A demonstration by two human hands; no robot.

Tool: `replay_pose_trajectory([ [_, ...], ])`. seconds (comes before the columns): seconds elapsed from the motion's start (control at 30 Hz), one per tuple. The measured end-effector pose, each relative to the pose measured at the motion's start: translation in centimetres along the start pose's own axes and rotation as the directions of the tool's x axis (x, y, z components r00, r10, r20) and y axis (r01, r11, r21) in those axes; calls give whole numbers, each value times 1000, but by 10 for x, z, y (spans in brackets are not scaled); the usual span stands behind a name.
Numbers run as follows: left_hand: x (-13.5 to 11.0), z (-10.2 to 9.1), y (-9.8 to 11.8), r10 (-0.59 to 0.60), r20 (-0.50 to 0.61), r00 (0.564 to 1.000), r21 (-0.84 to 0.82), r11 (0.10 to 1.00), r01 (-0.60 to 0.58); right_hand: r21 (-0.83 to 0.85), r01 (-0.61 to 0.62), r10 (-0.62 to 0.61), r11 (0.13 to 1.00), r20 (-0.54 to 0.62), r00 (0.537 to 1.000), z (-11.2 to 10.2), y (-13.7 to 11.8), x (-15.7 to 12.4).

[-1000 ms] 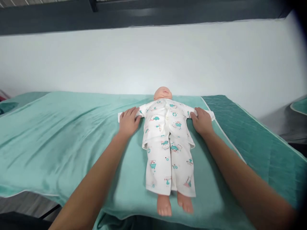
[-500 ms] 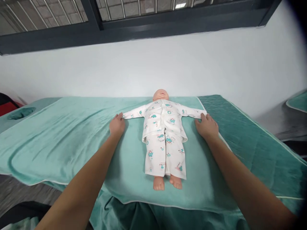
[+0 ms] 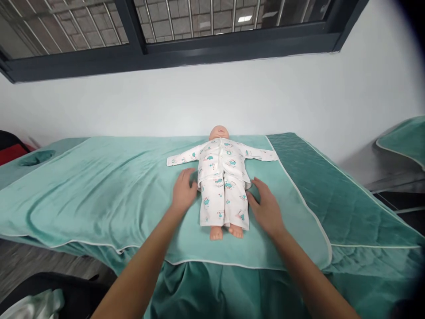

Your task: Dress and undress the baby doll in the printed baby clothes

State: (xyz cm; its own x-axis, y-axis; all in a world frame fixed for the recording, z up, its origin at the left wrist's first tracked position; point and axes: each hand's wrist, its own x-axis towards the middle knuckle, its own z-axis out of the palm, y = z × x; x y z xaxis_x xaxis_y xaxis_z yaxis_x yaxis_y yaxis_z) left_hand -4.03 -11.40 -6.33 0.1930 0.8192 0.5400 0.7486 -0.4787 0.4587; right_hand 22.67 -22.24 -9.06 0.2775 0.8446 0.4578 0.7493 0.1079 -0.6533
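Observation:
A baby doll [image 3: 219, 131] lies on its back with its head toward the wall and its arms spread wide. It wears a white printed pajama top [image 3: 217, 157] and matching pajama pants [image 3: 210, 204], and its bare feet show below the cuffs. Beside the top's lower left edge is my left hand [image 3: 184, 189], open, its thumb close to the hem. On the other side my right hand [image 3: 266, 207] is open, thumb and forefinger apart at the hem's right corner. Whether either hand touches the cloth, I cannot tell.
A light green blanket [image 3: 99, 190] with white piping lies under the doll, over a darker green quilted cover [image 3: 332, 195]. Behind stands a white wall [image 3: 186, 97] below a dark window frame [image 3: 206, 51]. A black chair [image 3: 66, 288] with cloth on it is at lower left.
Both my hands have left the doll's sleeve cuffs and come inward and nearer, to the sides of the top's hem. The camera view has shifted slightly.

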Motion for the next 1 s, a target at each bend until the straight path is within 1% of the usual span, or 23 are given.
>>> replay_pose_trajectory([
  [0.07, -17, 1, 17, 23, -5, 1000, -97, 995, -24, 57, -24, 26, 998, -36, 999, 0, -7, 2],
  [0.13, -24, 1, 26, -3, -5, 1000, -139, 990, 2, 92, -32, 38, 995, -62, 997, 2, -12, 10],
  [0.23, -24, -3, 28, -48, 78, 996, -171, 983, 60, 77, 17, -13, 997, -42, 999, 7, -16, 21],
  [0.3, -27, -9, 27, -39, 140, 989, -191, 979, 66, 50, 34, -35, 998, 19, 999, 9, -17, 20],
  [0.37, -39, -18, 29, -39, 137, 990, -223, 972, 69, 66, 12, -17, 998, 73, 997, 6, -18, 11],
  [0.47, -76, -32, 38, -58, 117, 991, -306, 948, 92, 178, -19, 5, 984, 80, 997, -7, -24, -17],
  [0.53, -102, -36, 47, -53, 140, 989, -368, 924, 102, 250, -7, -20, 968, 106, 994, -17, -33, -41],
  [0.6, -122, -35, 56, -52, 151, 987, -388, 916, 108, 275, 9, -48, 961, 136, 989, -23, -43, -63],
  [0.63, -127, -33, 61, -64, 148, 987, -374, 920, 115, 274, 17, -57, 962, 141, 988, -23, -47, -72],
  [0.7, -130, -29, 69, -104, 136, 985, -324, 935, 143, 264, 31, -67, 964, 128, 989, -21, -53, -83],
  [0.73, -128, -28, 73, -126, 128, 984, -313, 936, 160, 261, 34, -68, 965, 125, 990, -20, -55, -84],
  [0.8, -124, -30, 82, -156, 115, 981, -343, 921, 186, 258, 26, -63, 966, 136, 989, -18, -57, -83],
  [0.9, -130, -45, 92, -149, 92, 985, -413, 894, 174, 262, -12, -24, 965, 132, 991, -25, -59, -80],
  [0.97, -146, -58, 89, -142, 77, 987, -396, 904, 161, 277, -52, 28, 959, 92, 995, -35, -58, -91],
  [1.0, -158, -66, 82, -146, 68, 987, -372, 914, 161, 283, -80, 61, 956, 72, 996, -39, -56, -102],
])
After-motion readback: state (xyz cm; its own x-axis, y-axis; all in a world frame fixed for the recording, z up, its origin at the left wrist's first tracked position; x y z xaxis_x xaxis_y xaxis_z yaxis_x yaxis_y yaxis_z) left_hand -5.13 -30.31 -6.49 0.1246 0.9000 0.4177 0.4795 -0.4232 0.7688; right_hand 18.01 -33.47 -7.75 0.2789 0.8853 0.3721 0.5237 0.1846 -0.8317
